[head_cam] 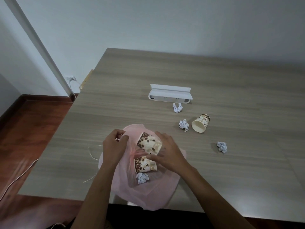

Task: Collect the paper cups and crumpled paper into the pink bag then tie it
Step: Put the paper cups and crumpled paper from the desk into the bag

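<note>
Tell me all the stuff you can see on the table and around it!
Table: 1, grey-brown wood, centre.
Pink bag: 1, near edge.
Paper cups in bag: 2, coffee-bean print.
Paper cup: 1, lying on its side, right.
Crumpled paper in bag: 1, white.
Loose crumpled paper: 3, white, right side.
Socket box: 1, white, mid-table.
Wall outlet: 1, white, left.
Hands: left hand grips the bag's edge; right hand on the cups.

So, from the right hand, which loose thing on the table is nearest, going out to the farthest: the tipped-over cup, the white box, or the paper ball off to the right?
From the right hand:
1. Tipped-over cup, up and to the right.
2. Paper ball, out to the right; close to the cup's distance, so hard to call.
3. White box, farthest back.
</note>
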### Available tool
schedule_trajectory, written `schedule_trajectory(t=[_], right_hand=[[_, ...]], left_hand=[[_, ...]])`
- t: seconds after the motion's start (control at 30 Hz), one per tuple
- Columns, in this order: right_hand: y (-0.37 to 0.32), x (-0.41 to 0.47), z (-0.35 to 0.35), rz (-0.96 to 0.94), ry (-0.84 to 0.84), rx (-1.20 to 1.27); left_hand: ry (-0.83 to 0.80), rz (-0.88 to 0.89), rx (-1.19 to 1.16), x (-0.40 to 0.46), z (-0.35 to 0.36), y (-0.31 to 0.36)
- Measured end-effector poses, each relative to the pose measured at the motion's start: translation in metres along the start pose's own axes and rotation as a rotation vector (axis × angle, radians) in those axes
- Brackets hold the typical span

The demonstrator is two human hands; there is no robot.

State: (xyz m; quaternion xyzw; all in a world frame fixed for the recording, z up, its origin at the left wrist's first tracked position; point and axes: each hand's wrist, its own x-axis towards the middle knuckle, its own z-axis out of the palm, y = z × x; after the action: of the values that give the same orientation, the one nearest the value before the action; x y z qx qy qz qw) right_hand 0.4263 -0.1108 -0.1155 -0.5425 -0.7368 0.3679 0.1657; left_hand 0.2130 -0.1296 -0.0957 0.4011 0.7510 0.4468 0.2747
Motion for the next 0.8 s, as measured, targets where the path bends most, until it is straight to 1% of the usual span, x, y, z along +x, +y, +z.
schedule_trajectory(t=[0.07, 0.13, 0.2, 0.27, 0.37, 0.4, 0.43, 0.53, 0.7, 0.73, 0.8], right_hand=[[0.004, 0.005, 0.006, -0.067, 0.014, -0.040], [0.014, 0.002, 0.007, -0.086, 0.118, -0.093], [0.028, -0.004, 0.004, -0.057, 0.225, -0.076], [0.044, -0.008, -0.001, 0.038, 0.257, -0.076], [0.068, -0.012, -0.007, 0.315, 0.145, -0.180], [0.076, -0.012, -0.009, 0.383, 0.136, -0.164], [0.081, -0.013, -0.009, 0.426, 0.168, -0.098], [0.082, -0.012, -0.018, 0.469, 0.383, 0.105], [0.057, -0.004, -0.055, 0.442, 0.702, 0.310], [0.053, -0.003, -0.064, 0.423, 0.733, 0.321], [0.051, -0.003, -0.081, 0.397, 0.728, 0.322]], left_hand=[[0.008, -0.005, 0.011, -0.001, 0.000, 0.001], [0.033, -0.021, 0.000, 0.000, -0.001, 0.000], [0.062, -0.030, -0.012, 0.002, -0.002, 0.000], [0.078, -0.038, -0.019, 0.003, -0.002, -0.001], [0.086, -0.053, -0.021, 0.005, -0.002, -0.003], [0.089, -0.054, -0.022, 0.006, -0.002, -0.003], [0.092, -0.054, -0.021, 0.006, -0.002, -0.003], [0.105, -0.067, -0.024, 0.007, -0.004, -0.004], [0.155, -0.093, -0.046, 0.012, -0.010, -0.008], [0.169, -0.094, -0.049, 0.012, -0.011, -0.010], [0.194, -0.115, -0.047, 0.013, -0.014, -0.013]])
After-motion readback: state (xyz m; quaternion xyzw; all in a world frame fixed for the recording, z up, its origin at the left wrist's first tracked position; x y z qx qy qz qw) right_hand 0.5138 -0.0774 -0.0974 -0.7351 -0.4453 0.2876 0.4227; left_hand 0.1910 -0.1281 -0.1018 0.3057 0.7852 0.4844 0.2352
